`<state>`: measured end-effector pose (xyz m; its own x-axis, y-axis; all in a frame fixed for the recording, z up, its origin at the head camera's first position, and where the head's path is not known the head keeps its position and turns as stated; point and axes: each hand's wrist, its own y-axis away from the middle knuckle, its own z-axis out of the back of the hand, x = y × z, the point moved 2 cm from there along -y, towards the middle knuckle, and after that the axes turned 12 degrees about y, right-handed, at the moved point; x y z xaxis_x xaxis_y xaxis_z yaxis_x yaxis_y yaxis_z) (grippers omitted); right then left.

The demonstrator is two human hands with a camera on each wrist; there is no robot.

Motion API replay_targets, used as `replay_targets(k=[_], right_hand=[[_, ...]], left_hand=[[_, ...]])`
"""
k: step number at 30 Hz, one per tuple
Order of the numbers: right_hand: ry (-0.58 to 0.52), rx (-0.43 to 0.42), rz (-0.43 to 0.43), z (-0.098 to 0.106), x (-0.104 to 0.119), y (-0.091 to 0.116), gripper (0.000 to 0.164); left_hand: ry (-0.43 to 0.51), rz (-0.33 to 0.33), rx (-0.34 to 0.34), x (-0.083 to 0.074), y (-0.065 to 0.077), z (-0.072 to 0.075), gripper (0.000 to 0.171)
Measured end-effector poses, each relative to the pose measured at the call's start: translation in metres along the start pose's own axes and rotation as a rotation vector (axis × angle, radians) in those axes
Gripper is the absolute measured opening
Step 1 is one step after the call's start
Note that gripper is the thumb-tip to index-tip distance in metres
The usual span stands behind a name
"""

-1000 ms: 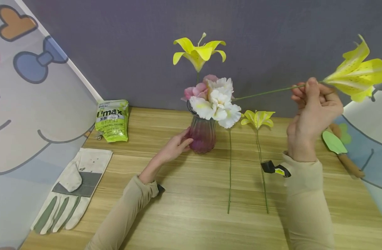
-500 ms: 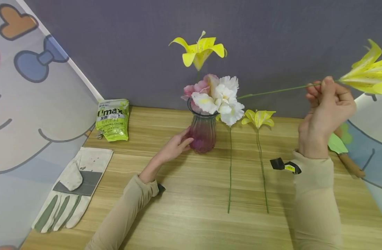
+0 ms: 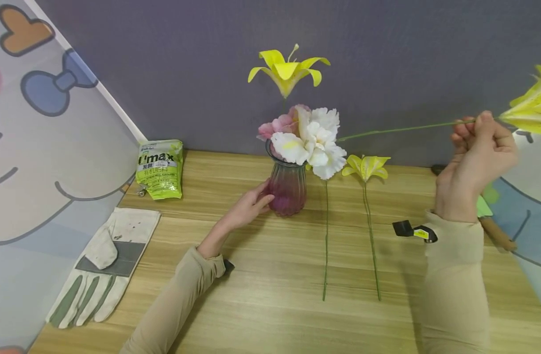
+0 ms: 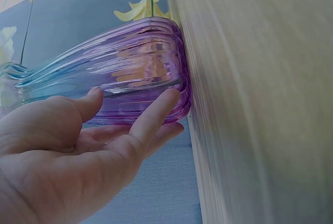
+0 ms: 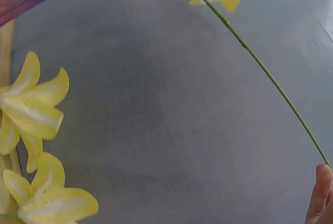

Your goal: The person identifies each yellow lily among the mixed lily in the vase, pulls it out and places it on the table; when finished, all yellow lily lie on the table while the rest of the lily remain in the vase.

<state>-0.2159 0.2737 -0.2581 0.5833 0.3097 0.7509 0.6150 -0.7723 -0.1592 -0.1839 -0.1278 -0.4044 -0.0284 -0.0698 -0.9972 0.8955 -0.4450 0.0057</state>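
My left hand [image 3: 248, 209] holds the lower part of a ribbed glass vase [image 3: 288, 189], tinted purple below and grey-blue above; the left wrist view shows thumb and fingers against its side. In the vase stand a yellow lily [image 3: 288, 71], a pink flower [image 3: 284, 127] and white flowers [image 3: 316, 140]. At the right, my right hand [image 3: 478, 162] pinches the green stem [image 3: 399, 129] of another yellow lily [image 3: 533, 108] just below its bloom, which the frame edge cuts. That stem runs nearly level toward the vase; its far end is hidden behind the white petals.
Two more stems lie on the wooden table [image 3: 261, 305]: one with a lily bloom [image 3: 365, 168], another stem [image 3: 326, 241] with its head mostly hidden. At left are a green fertiliser bag [image 3: 161, 169] and a work glove [image 3: 104, 268]. A green-bladed trowel [image 3: 496, 233] lies far right, partly covered.
My right hand has moved right with the lily, whose bloom now partly leaves the frame. The lily in the vase has turned and shifted slightly. My left hand stays on the vase.
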Motion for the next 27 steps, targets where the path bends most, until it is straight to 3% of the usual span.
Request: replay_targets(k=[7,13,20,27], right_hand=[[0.069,-0.026,0.069,0.011,0.009,-0.006,0.019],[0.127,0.038,0.079,0.020,0.009,-0.006,0.024],[0.283,0.268,0.003,0.034,0.001,-0.013,0.036],[0.459,0.540,-0.105,0.046,-0.004,-0.017,0.020]], left_hand=[[-0.008,0.003,0.002,0.000,-0.001,0.000,0.061],[-0.007,-0.006,0.006,0.001,0.000,0.001,0.061],[-0.017,-0.020,0.009,0.002,0.002,0.002,0.061],[-0.026,-0.012,0.007,0.002,-0.001,0.002,0.060]])
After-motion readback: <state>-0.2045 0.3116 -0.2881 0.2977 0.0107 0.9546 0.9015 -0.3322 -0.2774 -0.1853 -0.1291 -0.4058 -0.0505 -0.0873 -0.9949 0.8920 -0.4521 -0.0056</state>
